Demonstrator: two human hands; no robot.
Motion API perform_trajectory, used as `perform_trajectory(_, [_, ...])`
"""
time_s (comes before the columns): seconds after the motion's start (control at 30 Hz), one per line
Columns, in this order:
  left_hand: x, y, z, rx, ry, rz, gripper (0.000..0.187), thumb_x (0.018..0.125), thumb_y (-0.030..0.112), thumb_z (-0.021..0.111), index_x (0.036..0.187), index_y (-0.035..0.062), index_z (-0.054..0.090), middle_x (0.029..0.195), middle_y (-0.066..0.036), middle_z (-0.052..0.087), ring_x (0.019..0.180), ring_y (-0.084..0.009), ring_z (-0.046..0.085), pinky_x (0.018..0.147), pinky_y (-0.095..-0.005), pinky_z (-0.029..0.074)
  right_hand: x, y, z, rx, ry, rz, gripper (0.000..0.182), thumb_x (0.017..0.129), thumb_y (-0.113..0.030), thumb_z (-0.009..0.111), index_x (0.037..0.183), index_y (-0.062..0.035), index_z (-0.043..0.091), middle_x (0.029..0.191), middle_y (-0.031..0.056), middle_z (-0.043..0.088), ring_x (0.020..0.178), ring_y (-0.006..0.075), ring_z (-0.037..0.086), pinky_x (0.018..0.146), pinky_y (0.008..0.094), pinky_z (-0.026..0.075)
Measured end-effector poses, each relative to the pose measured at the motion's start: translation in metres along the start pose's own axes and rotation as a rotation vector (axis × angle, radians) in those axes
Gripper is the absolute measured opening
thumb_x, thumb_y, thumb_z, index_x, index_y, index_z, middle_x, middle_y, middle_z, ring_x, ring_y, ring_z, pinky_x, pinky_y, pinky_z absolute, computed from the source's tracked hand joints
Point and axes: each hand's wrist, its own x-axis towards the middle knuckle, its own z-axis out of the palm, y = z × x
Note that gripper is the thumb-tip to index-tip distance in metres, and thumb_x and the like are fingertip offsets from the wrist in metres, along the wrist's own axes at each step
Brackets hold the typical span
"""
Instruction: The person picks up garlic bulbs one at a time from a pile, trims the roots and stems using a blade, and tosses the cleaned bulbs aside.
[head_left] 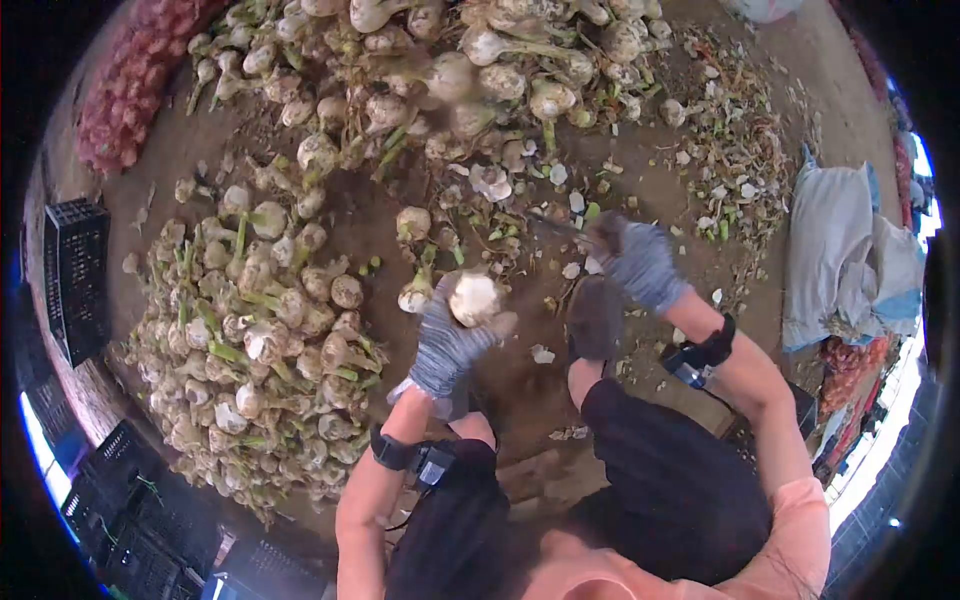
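My left hand (445,340), in a grey knitted glove, is closed around a whitish garlic bulb (474,299) with its pale face turned up. My right hand (643,262), gloved the same way, grips a thin dark-bladed cutting tool (553,223) that points left; blur hides whether it is a knife or shears. The blade is apart from the bulb. Just beyond my left hand, another garlic bulb (414,295) with a green stalk lies on the ground.
A heap of garlic (260,340) lies to the left, and a larger pile (480,70) lies ahead. Trimmed scraps (740,180) cover the ground at the right. White sacks (835,250) stand far right, a black crate (75,275) far left, and a red net sack (140,80) at upper left.
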Motion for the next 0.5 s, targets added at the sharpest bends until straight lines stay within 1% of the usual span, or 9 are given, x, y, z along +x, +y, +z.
perform_trajectory(0.07, [0.005, -0.011, 0.001, -0.046, -0.028, 0.023, 0.039, 0.068, 0.017, 0.073, 0.1, 0.0053, 0.053, 0.082, -0.003, 0.059, 0.078, -0.0116, 0.055, 0.07, -0.0292, 0.048, 0.003, 0.002, 0.021, 0.105, -0.059, 0.041, 0.032, 0.073, -0.03, 0.061, 0.092, -0.0043, 0.061, 0.081, 0.0175, 0.063, 0.072, 0.0317, 0.061, 0.063, 0.0394, 0.048])
perform_trajectory(0.13, [0.008, -0.025, -0.007, 0.22, -0.13, 0.128, 0.027, 0.069, 0.02, 0.073, 0.087, 0.006, 0.058, 0.079, -0.003, 0.058, 0.077, -0.0113, 0.055, 0.066, -0.0299, 0.047, 0.003, -0.002, 0.042, 0.084, -0.341, 0.027, 0.038, 0.075, -0.034, 0.061, 0.094, -0.0015, 0.06, 0.083, 0.0189, 0.063, 0.075, 0.0325, 0.061, 0.064, 0.0383, 0.048])
perform_trajectory(0.2, [0.011, -0.023, -0.002, 0.268, -0.102, 0.161, 0.021, 0.066, 0.015, 0.073, 0.074, 0.0042, 0.057, 0.076, -0.003, 0.058, 0.073, -0.0122, 0.054, 0.067, -0.026, 0.044, 0.007, -0.033, 0.037, 0.236, -0.307, 0.002, 0.039, 0.076, -0.036, 0.058, 0.093, -0.0016, 0.059, 0.083, 0.0207, 0.061, 0.077, 0.0352, 0.06, 0.067, 0.0407, 0.047])
perform_trajectory(0.27, [0.009, -0.015, 0.001, 0.543, -0.216, 0.277, 0.018, 0.068, 0.02, 0.072, 0.067, 0.0078, 0.059, 0.068, -0.008, 0.058, 0.061, -0.0229, 0.058, 0.056, -0.0321, 0.046, 0.009, -0.036, 0.035, 0.389, -0.284, -0.018, 0.04, 0.077, -0.038, 0.055, 0.092, -0.0016, 0.059, 0.082, 0.0224, 0.06, 0.079, 0.0379, 0.058, 0.069, 0.0432, 0.046])
perform_trajectory(0.3, [0.012, -0.015, 0.003, 0.601, -0.217, 0.496, 0.017, 0.066, 0.018, 0.071, 0.063, 0.009, 0.057, 0.064, -0.008, 0.056, 0.056, -0.0279, 0.054, 0.052, -0.0337, 0.045, 0.015, -0.029, 0.037, 0.38, -0.296, -0.061, 0.041, 0.077, -0.038, 0.054, 0.093, -0.0004, 0.059, 0.084, 0.0235, 0.06, 0.08, 0.0384, 0.058, 0.07, 0.043, 0.046])
perform_trajectory(0.33, [0.011, -0.012, 0.002, 0.605, -0.222, 0.487, 0.017, 0.066, 0.018, 0.071, 0.063, 0.009, 0.057, 0.064, -0.008, 0.056, 0.056, -0.0279, 0.054, 0.052, -0.0337, 0.045, 0.02, -0.023, 0.041, 0.377, -0.307, -0.106, 0.043, 0.077, -0.039, 0.053, 0.093, 0.0008, 0.059, 0.086, 0.0245, 0.06, 0.081, 0.0388, 0.057, 0.071, 0.0428, 0.045])
perform_trajectory(0.37, [0.012, -0.007, 0.0, 0.592, -0.217, 0.593, 0.017, 0.066, 0.017, 0.071, 0.062, 0.0093, 0.056, 0.065, -0.007, 0.057, 0.057, -0.0277, 0.055, 0.051, -0.0342, 0.044, 0.02, -0.009, 0.046, 0.137, -0.46, 0.114, 0.044, 0.077, -0.038, 0.053, 0.092, 0.0028, 0.058, 0.087, 0.0248, 0.059, 0.079, 0.0388, 0.058, 0.07, 0.0428, 0.046])
perform_trajectory(0.4, [0.016, -0.001, -0.003, 0.582, -0.201, 0.712, 0.018, 0.065, 0.016, 0.071, 0.061, 0.0095, 0.055, 0.066, -0.007, 0.057, 0.059, -0.0275, 0.055, 0.051, -0.0347, 0.044, 0.018, 0.012, 0.056, 0.137, -0.451, 0.099, 0.044, 0.077, -0.038, 0.053, 0.092, 0.0028, 0.058, 0.087, 0.0248, 0.059, 0.079, 0.0388, 0.058, 0.07, 0.0428, 0.046])
perform_trajectory(0.5, [-0.001, 0.008, -0.029, 0.688, -0.123, 0.626, 0.018, 0.063, 0.015, 0.071, 0.06, 0.0101, 0.054, 0.068, -0.006, 0.058, 0.061, -0.0261, 0.056, 0.054, -0.0363, 0.045, 0.001, 0.056, 0.082, -0.008, -0.39, 0.019, 0.047, 0.076, -0.039, 0.053, 0.089, 0.0058, 0.057, 0.081, 0.0259, 0.059, 0.075, 0.039, 0.058, 0.067, 0.0432, 0.046])
